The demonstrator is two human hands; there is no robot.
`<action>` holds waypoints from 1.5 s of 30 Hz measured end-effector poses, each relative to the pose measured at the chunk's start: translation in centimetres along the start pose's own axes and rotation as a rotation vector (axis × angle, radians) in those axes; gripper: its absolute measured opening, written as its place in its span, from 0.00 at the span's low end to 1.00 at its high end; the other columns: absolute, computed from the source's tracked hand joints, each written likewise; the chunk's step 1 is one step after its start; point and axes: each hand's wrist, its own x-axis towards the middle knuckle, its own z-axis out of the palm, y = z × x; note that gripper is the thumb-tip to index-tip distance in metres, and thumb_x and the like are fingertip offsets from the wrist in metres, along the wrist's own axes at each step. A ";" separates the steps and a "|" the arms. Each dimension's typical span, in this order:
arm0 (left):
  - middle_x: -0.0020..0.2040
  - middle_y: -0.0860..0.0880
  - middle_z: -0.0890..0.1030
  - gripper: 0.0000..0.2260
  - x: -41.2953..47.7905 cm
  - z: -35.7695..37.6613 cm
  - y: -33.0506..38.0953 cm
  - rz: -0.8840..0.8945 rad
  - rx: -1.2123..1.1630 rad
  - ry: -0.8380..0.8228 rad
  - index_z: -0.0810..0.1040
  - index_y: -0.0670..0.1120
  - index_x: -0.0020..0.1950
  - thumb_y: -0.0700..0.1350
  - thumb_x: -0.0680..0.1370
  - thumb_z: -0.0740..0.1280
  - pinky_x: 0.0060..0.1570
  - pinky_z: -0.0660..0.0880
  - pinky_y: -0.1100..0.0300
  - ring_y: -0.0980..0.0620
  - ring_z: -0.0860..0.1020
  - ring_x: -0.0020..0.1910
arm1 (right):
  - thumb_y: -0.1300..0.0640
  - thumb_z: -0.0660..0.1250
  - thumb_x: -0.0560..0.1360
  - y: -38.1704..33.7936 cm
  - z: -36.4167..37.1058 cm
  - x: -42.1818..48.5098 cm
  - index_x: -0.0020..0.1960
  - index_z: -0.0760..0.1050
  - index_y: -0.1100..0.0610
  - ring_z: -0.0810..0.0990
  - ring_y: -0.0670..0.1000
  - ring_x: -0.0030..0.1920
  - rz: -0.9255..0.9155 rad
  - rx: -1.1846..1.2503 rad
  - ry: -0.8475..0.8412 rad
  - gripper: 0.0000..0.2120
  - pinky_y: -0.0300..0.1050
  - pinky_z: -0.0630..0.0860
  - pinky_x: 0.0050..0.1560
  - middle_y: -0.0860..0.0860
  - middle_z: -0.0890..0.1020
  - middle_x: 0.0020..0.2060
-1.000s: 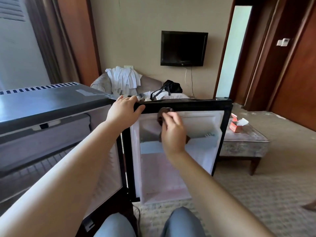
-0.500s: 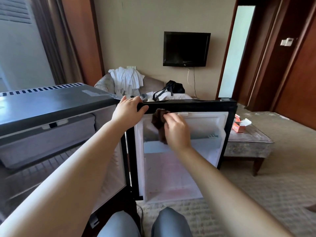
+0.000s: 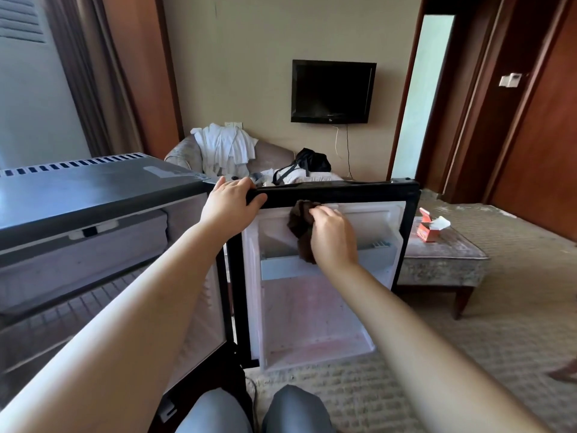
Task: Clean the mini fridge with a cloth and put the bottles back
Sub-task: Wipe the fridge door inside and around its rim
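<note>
- Left hand [image 3: 229, 207] grips the open fridge door [image 3: 343, 190] by its top edge, thumb in front, fingers curled over, tips hidden behind.
- Right hand [image 3: 332, 240] bunches a brown cloth [image 3: 299, 225] against the door's white inner lining near the top, fingertips buried in the folds.
- Fridge [image 3: 93, 189] sits left, cut off by the frame, inside mostly blocked by the left arm.

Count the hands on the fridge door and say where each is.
2. The left hand grips the top edge of the fridge door; the right hand holds the brown cloth against its upper inner lining.
</note>
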 end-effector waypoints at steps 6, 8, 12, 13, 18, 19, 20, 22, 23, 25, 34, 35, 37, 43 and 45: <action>0.55 0.44 0.80 0.16 0.2 0.7 -0.7 0.032 0.017 0.014 0.75 0.42 0.56 0.53 0.81 0.60 0.70 0.57 0.51 0.45 0.74 0.60 | 0.64 0.62 0.66 -1.7 0.2 -0.4 0.47 0.81 0.62 0.80 0.60 0.44 -0.100 0.149 -0.115 0.13 0.50 0.77 0.40 0.57 0.83 0.42; 0.56 0.44 0.80 0.16 0.0 0.7 -0.8 0.057 0.037 0.015 0.75 0.42 0.57 0.54 0.81 0.59 0.69 0.59 0.50 0.45 0.73 0.61 | 0.61 0.60 0.67 0.3 -0.9 -1.5 0.49 0.81 0.60 0.80 0.61 0.43 -0.036 0.151 -0.094 0.15 0.51 0.76 0.40 0.58 0.83 0.41; 0.54 0.45 0.80 0.16 -0.2 0.5 -0.3 0.067 0.156 -0.001 0.74 0.42 0.55 0.54 0.82 0.55 0.73 0.52 0.47 0.44 0.72 0.63 | 0.64 0.66 0.72 5.7 -4.3 -3.0 0.49 0.80 0.61 0.81 0.62 0.40 0.254 0.099 0.066 0.08 0.47 0.73 0.38 0.59 0.83 0.38; 0.54 0.44 0.80 0.16 -0.2 0.5 0.2 0.068 0.197 0.010 0.74 0.42 0.55 0.53 0.81 0.55 0.73 0.48 0.45 0.44 0.71 0.64 | 0.62 0.67 0.72 6.4 -5.1 -2.5 0.48 0.80 0.62 0.81 0.60 0.42 0.346 0.126 0.096 0.07 0.45 0.72 0.39 0.58 0.83 0.39; 0.60 0.45 0.79 0.16 0.3 1.4 4.6 0.162 0.096 0.032 0.75 0.44 0.64 0.49 0.81 0.57 0.67 0.61 0.51 0.45 0.72 0.63 | 0.58 0.69 0.71 5.4 -7.0 0.1 0.45 0.79 0.59 0.79 0.54 0.40 0.404 0.187 0.268 0.05 0.42 0.68 0.38 0.55 0.82 0.38; 0.60 0.45 0.78 0.16 0.2 1.7 5.4 0.170 0.038 0.007 0.74 0.44 0.64 0.49 0.81 0.57 0.63 0.65 0.53 0.46 0.73 0.62 | 0.59 0.69 0.71 4.7 -6.8 0.1 0.45 0.79 0.57 0.79 0.55 0.41 0.331 0.135 0.273 0.04 0.44 0.70 0.37 0.54 0.82 0.37; 0.59 0.45 0.78 0.15 0.1 1.9 6.0 0.157 -0.011 0.000 0.74 0.43 0.63 0.49 0.81 0.59 0.58 0.67 0.54 0.45 0.73 0.60 | 0.60 0.70 0.71 3.9 -6.3 -0.2 0.46 0.79 0.56 0.78 0.57 0.41 0.230 0.064 0.253 0.04 0.45 0.72 0.37 0.54 0.81 0.37; 0.55 0.45 0.79 0.14 -0.2 2.3 6.5 0.097 -0.074 0.036 0.75 0.43 0.60 0.49 0.79 0.61 0.53 0.67 0.55 0.45 0.74 0.56 | 0.63 0.71 0.68 2.9 -4.9 -1.2 0.48 0.81 0.57 0.77 0.58 0.42 0.049 -0.056 0.207 0.08 0.47 0.75 0.37 0.53 0.81 0.38; 0.53 0.44 0.79 0.14 -0.4 2.4 6.5 0.077 -0.091 0.054 0.75 0.43 0.60 0.49 0.79 0.62 0.52 0.67 0.55 0.44 0.74 0.55 | 0.64 0.72 0.68 2.7 -4.3 -1.4 0.49 0.82 0.58 0.78 0.58 0.43 0.007 -0.087 0.199 0.10 0.47 0.76 0.37 0.52 0.81 0.39; 0.53 0.44 0.80 0.13 -0.6 2.4 6.2 0.067 -0.114 0.058 0.75 0.44 0.60 0.49 0.79 0.63 0.53 0.67 0.56 0.44 0.74 0.55 | 0.65 0.72 0.67 2.8 -3.8 -1.6 0.50 0.82 0.59 0.78 0.57 0.43 -0.007 -0.102 0.202 0.12 0.46 0.76 0.37 0.52 0.81 0.40; 0.53 0.45 0.78 0.13 -1.0 2.9 5.6 0.075 -0.165 0.120 0.77 0.44 0.61 0.46 0.78 0.64 0.56 0.67 0.56 0.45 0.74 0.56 | 0.66 0.68 0.70 9.0 -7.9 -2.7 0.46 0.78 0.62 0.79 0.61 0.43 0.216 -0.163 0.196 0.05 0.44 0.67 0.36 0.57 0.81 0.40; 0.53 0.46 0.78 0.12 -1.0 2.9 5.6 0.068 -0.177 0.130 0.78 0.44 0.60 0.46 0.78 0.64 0.56 0.66 0.56 0.45 0.74 0.56 | 0.66 0.68 0.70 9.0 -8.1 -2.7 0.47 0.77 0.61 0.79 0.61 0.42 0.266 -0.116 0.241 0.06 0.43 0.66 0.37 0.57 0.81 0.40; 0.52 0.46 0.78 0.12 -1.3 2.9 5.6 0.064 -0.194 0.141 0.78 0.44 0.59 0.45 0.78 0.65 0.56 0.65 0.58 0.46 0.74 0.56 | 0.65 0.69 0.70 8.2 -8.1 -2.8 0.48 0.76 0.59 0.80 0.58 0.41 0.235 -0.074 0.277 0.07 0.43 0.70 0.35 0.55 0.82 0.40; 0.55 0.47 0.78 0.12 -1.9 2.4 5.3 0.079 -0.219 0.117 0.78 0.45 0.60 0.45 0.78 0.64 0.57 0.65 0.59 0.47 0.74 0.57 | 0.64 0.63 0.71 3.7 -4.6 -3.0 0.50 0.81 0.60 0.77 0.58 0.45 -0.065 -0.104 0.250 0.12 0.49 0.77 0.39 0.55 0.80 0.43; 0.55 0.47 0.78 0.12 -1.9 2.3 5.4 0.074 -0.220 0.106 0.78 0.46 0.61 0.45 0.79 0.64 0.58 0.65 0.58 0.47 0.73 0.58 | 0.62 0.61 0.73 3.3 -3.7 -3.5 0.53 0.81 0.61 0.77 0.58 0.46 -0.062 -0.127 0.262 0.13 0.51 0.77 0.42 0.55 0.80 0.46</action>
